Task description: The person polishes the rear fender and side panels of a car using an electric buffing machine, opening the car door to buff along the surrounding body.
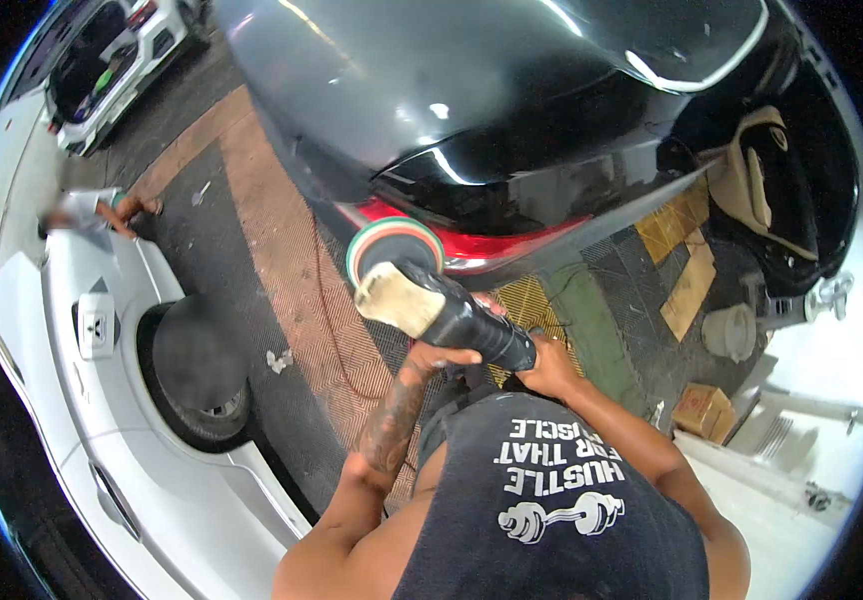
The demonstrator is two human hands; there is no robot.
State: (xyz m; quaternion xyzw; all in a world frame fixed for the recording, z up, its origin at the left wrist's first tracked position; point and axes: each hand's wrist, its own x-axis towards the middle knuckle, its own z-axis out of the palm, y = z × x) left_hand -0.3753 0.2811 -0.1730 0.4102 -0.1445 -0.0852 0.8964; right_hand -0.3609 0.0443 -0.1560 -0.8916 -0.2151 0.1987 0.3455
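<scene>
A black car polisher [482, 330] with a pale, worn front housing lies across both my hands. Its round pad [395, 246], edged in green and orange, is at the left end of the red tail light [512, 245] on a dark car [402, 90]; whether pad and surface touch I cannot tell. My left hand [442, 355] is wrapped round the polisher's body from below, the thumb on the near side and fingertips on the far side. Around the rear end of the tool, my right hand [552, 368] is closed. The polisher hides part of the bumper.
To my left stands a white car [102, 400] with its wheel beside a patterned floor strip [282, 250]. A red cord [327, 300] runs along the floor. Another person [102, 212] is beyond that car. On the right are a bucket [730, 333] and a cardboard box [704, 412].
</scene>
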